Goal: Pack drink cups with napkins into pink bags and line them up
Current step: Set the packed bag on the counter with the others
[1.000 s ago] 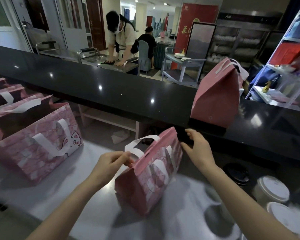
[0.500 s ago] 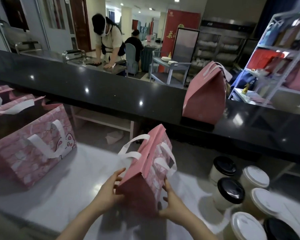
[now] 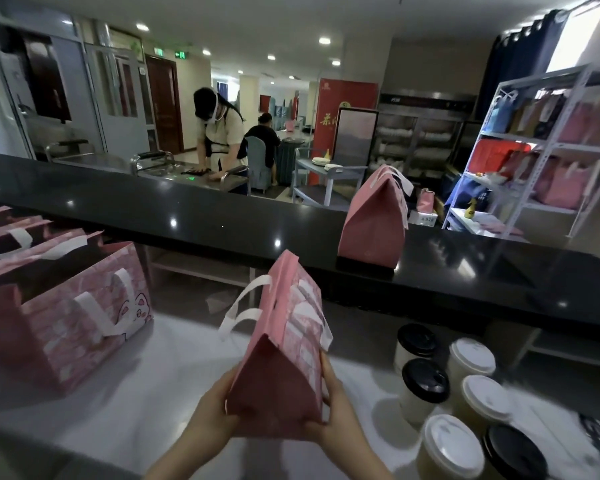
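Near centre, bag (image 3: 280,344) being gripped at base by both hands: left hand (image 3: 212,412) fingers clamped on left side, right hand (image 3: 336,415) fingers on right. 6 cups (image 3: 471,393) standing near right.

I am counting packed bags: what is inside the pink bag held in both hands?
The pink bag, held by left hand and right hand, is closed on top; its walls hide any contents.

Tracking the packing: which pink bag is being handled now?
The closed middle bag, gripped low between left hand and right hand; the open bags at left and the counter bag stand untouched.
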